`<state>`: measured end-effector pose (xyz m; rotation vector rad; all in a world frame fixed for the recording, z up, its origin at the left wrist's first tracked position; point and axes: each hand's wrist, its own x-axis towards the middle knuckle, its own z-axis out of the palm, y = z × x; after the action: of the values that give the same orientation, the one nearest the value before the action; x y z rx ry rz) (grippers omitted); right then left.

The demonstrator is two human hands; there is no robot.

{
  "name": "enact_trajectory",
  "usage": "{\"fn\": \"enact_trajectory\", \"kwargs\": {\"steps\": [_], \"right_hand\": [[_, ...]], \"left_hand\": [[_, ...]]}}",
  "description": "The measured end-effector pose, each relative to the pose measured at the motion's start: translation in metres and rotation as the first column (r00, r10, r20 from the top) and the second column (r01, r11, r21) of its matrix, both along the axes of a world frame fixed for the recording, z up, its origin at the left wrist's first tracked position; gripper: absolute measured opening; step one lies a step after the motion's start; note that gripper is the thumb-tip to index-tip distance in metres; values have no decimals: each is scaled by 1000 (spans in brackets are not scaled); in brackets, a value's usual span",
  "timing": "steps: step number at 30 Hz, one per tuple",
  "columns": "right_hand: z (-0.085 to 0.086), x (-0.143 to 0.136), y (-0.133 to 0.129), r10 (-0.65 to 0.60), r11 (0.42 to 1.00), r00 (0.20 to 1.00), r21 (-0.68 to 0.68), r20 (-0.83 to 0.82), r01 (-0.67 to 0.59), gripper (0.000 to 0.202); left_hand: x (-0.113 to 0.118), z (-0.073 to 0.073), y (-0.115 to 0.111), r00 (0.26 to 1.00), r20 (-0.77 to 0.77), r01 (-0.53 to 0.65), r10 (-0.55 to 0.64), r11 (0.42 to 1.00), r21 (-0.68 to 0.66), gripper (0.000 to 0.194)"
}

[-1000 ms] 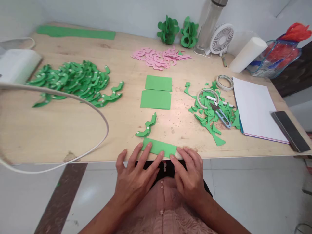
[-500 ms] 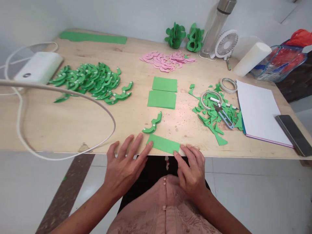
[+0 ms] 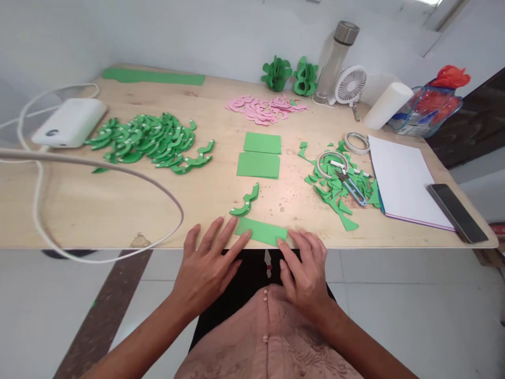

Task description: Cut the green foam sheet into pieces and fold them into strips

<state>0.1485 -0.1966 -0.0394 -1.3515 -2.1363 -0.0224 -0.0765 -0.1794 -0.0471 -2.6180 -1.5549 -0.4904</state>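
A narrow green paper strip lies flat at the table's front edge. My left hand rests at its left end, fingers spread, with the index fingertip on the paper. At the right end, my right hand touches the strip's corner with its index fingertip, its fingers stretched out. Just beyond the strip is a wavy green paper cutout with small white patches. Behind that lie two green paper rectangles, a nearer one and a farther one.
Left, a pile of green cutouts lies beside a white box with a looping cable. Right are green scraps, blue-handled snips, tape rolls, paper sheets and a phone. Pink cutouts lie behind.
The camera view has shifted slightly, so the back of the table shows more fully. Both hands stay at the ends of the green strip, with almost no movement.
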Motion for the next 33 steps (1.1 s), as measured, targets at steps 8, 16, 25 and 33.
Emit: {"fn": "enact_trajectory", "kwargs": {"steps": [8, 16, 25, 33], "right_hand": [[9, -27, 17, 84, 996, 969, -35, 231, -78, 38], [4, 25, 2, 25, 998, 969, 46, 247, -37, 40], [3, 27, 1, 31, 996, 995, 81, 97, -39, 41], [2, 11, 16, 109, 991, 988, 65, 108, -116, 28]], "left_hand": [[0, -8, -1, 999, 49, -15, 12, 998, 58, 53], [1, -10, -1, 999, 44, -21, 18, 997, 77, 55], [2, -3, -1, 999, 45, 2, -7, 994, 111, 46], [-3, 0, 2, 965, 260, -40, -19, 975, 217, 36]]}}
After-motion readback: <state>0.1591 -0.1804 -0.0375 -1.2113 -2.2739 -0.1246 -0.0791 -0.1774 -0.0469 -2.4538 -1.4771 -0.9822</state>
